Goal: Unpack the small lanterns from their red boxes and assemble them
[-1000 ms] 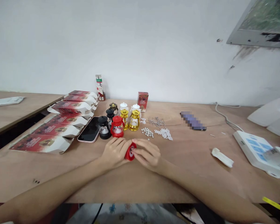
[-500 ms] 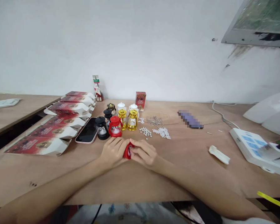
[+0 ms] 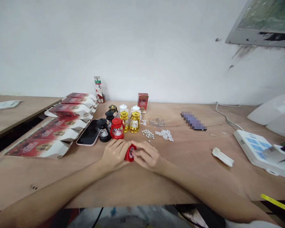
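Note:
My left hand [image 3: 115, 154] is closed round a small red lantern [image 3: 129, 155], tipped so its underside faces right. My right hand [image 3: 148, 155] has its fingers bent against that open-looking underside; whether a small part is pinched in them is hidden. Just beyond my hands stands another red lantern [image 3: 117, 129], upright. Beside it are black lanterns [image 3: 104, 131], gold lanterns [image 3: 134, 123] and white lanterns [image 3: 136, 109]. To the right lie small white round pieces [image 3: 148, 134], flat white pieces [image 3: 165, 135] and thin metal wire pieces [image 3: 157, 123].
Red and white cartons [image 3: 40, 148] lie in a row at the left, next to a phone [image 3: 88, 133]. A red box [image 3: 142, 102] and a bottle [image 3: 99, 91] stand near the wall. At right are a blurred purple item [image 3: 193, 121], a white strip [image 3: 223, 157] and a power strip [image 3: 258, 148].
The red lantern in my left hand has turned slightly, showing a little more of its underside. My right fingers stay against it. Everything else stays in place.

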Motion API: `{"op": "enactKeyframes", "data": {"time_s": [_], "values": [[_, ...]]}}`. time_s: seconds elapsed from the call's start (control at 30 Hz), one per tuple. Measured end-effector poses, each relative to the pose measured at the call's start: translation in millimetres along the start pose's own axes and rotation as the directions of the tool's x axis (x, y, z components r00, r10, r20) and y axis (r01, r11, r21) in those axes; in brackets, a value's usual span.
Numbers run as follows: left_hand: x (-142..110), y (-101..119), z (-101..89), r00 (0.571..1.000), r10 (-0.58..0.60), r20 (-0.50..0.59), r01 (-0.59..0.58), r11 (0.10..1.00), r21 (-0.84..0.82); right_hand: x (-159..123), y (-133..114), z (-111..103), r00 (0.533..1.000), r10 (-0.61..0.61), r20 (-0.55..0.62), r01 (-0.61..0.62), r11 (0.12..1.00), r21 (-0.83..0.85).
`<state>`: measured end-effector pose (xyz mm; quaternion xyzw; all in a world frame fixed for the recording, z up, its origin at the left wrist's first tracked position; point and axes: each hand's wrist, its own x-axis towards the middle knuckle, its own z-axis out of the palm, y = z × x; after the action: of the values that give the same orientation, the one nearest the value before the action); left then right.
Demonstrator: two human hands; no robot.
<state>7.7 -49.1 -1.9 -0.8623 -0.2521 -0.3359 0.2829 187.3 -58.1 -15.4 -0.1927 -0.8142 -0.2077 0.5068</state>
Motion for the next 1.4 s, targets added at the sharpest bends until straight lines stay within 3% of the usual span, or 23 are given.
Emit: {"op": "enactKeyframes", "data": {"time_s": [0.77,1.4], "values": [[-0.5,0.8,0.6,0.999,0.036,0.009,-0.036,0.999,0.016,0.5,-3.5,1.3,1.0,0.003,0.004,-0.003,0.997,-0.082],[-1.5,0.1,-0.6,0.999,0.013,0.036,-0.012,1.0,-0.012,-4.0,1.3,0.7,0.999,0.039,0.025,-0.041,0.997,0.068]]}}
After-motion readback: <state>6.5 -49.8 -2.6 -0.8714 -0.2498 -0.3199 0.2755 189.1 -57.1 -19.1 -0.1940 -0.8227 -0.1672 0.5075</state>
